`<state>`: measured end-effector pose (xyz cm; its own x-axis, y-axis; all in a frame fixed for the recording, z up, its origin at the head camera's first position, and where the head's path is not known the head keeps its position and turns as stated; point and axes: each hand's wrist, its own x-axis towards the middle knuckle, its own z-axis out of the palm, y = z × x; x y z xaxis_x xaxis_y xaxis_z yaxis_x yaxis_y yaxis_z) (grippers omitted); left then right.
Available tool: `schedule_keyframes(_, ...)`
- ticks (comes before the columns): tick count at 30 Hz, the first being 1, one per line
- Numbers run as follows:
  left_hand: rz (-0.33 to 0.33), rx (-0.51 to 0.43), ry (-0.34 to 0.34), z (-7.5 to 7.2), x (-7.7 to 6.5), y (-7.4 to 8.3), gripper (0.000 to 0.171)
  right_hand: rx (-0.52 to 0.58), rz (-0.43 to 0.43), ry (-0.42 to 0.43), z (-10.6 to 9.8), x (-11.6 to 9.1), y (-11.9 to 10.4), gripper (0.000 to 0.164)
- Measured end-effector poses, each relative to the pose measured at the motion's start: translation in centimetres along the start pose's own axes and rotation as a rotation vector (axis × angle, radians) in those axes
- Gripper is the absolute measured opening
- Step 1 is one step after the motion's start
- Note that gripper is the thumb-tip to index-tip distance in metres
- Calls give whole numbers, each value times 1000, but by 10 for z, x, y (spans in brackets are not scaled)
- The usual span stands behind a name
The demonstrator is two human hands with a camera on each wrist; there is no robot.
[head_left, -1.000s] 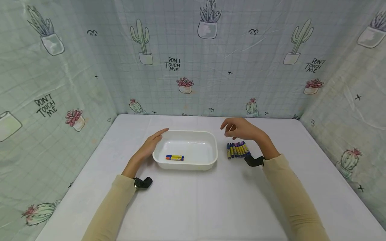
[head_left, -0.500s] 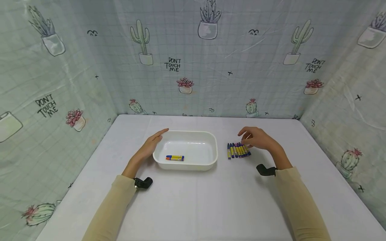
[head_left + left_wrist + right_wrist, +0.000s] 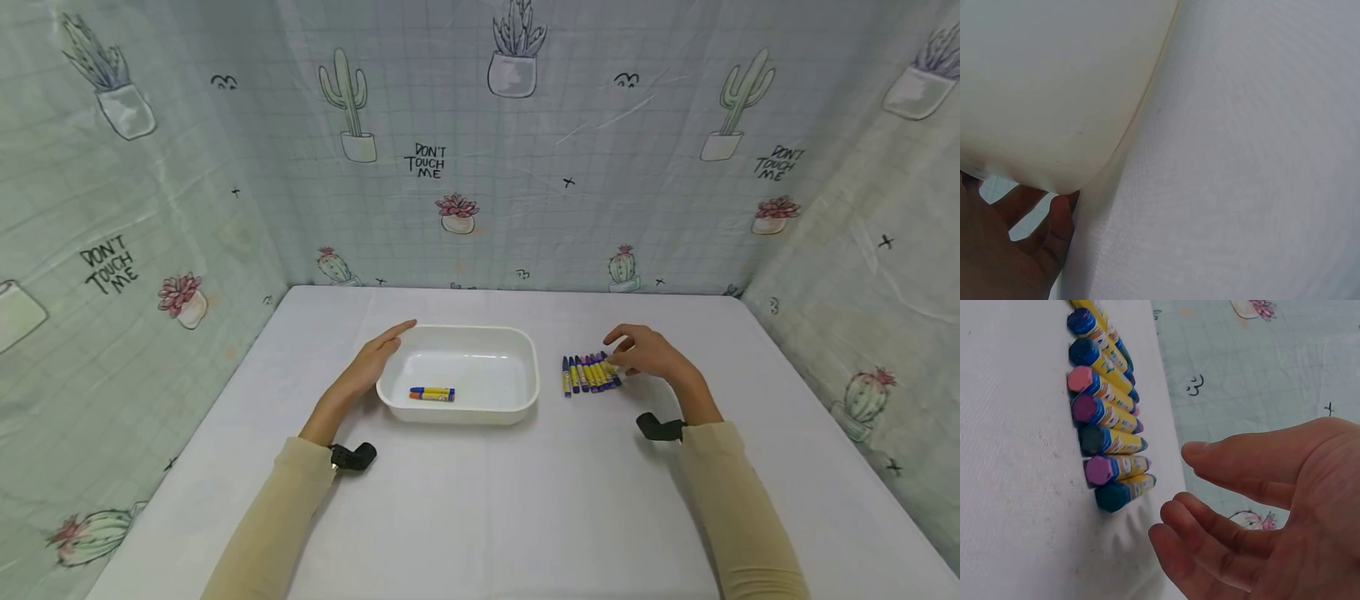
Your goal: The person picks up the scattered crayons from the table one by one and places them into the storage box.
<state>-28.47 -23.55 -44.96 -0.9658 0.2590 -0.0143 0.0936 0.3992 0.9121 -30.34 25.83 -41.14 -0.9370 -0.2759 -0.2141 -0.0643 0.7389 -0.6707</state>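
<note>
The left hand point(image 3: 369, 363) grips the left end of a white rectangular tray point(image 3: 456, 416). One finger stretches along the tray's far left corner; in the left wrist view bent fingers point(image 3: 1060, 219) meet the outer wall. Two crayons point(image 3: 432, 394) with yellow wrappers, one orange-tipped and one blue, lie side by side in the tray. To its right, a row of several crayons point(image 3: 588, 374) lies on the table. The right hand point(image 3: 651, 353) hovers at the right end of that row, thumb and fingers apart; the right wrist view shows a gap between its fingertips and the nearest teal-ended crayon point(image 3: 1125, 492).
A white cloth covers the table point(image 3: 480, 500). Cactus-printed curtains point(image 3: 525, 200) stand behind it and along both sides. Each wrist carries a small black camera, one on the left wrist point(image 3: 354, 457) and one on the right wrist point(image 3: 660, 427).
The right hand has moved rightward and down, from beyond the row of crayons to its right end. The left hand, tray and two crayons inside have stayed in place.
</note>
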Motion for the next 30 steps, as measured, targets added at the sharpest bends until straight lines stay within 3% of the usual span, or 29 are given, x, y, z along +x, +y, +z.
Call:
schedule_keyframes(13,-4,0,6,-4,-4,0,49,-14,6,-55,6,7,11,46)
schedule_keyframes(30,-13,0,6,0,-2,-1,49,-39,-5,-76,5,0,10,50)
